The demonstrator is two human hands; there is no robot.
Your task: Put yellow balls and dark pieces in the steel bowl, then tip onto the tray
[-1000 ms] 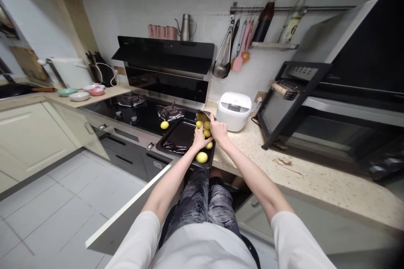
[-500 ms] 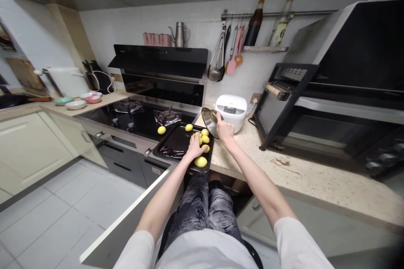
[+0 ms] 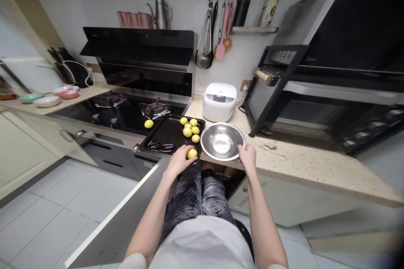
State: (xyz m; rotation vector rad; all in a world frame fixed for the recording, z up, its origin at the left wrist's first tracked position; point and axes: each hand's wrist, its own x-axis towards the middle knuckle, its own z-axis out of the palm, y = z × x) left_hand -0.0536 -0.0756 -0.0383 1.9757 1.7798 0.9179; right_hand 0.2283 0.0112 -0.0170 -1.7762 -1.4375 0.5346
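Note:
My right hand [image 3: 248, 157] grips the near rim of an empty steel bowl [image 3: 222, 141], which sits upright at the counter's front edge. My left hand [image 3: 179, 160] rests at the near edge of a black baking tray [image 3: 166, 131], fingers curled around a yellow lemon [image 3: 191, 153]. Several more lemons [image 3: 190, 127] lie in the tray's far right corner, and dark purple strips [image 3: 161, 146] lie at its near left. One lemon [image 3: 148, 124] sits outside the tray on the black hob [image 3: 120, 113].
A white rice cooker [image 3: 219, 101] stands behind the bowl. An oven [image 3: 331, 88] with its door [image 3: 265, 92] open fills the right of the speckled counter [image 3: 309, 168]. Utensils [image 3: 214, 29] hang on the wall. Small bowls [image 3: 47, 98] sit far left. An open drawer front [image 3: 116, 214] juts out below.
My right hand has swung the bowl from tipped over the tray to upright and empty on the counter. Lemons have spread in the tray. My left hand drew back to the nearest lemon.

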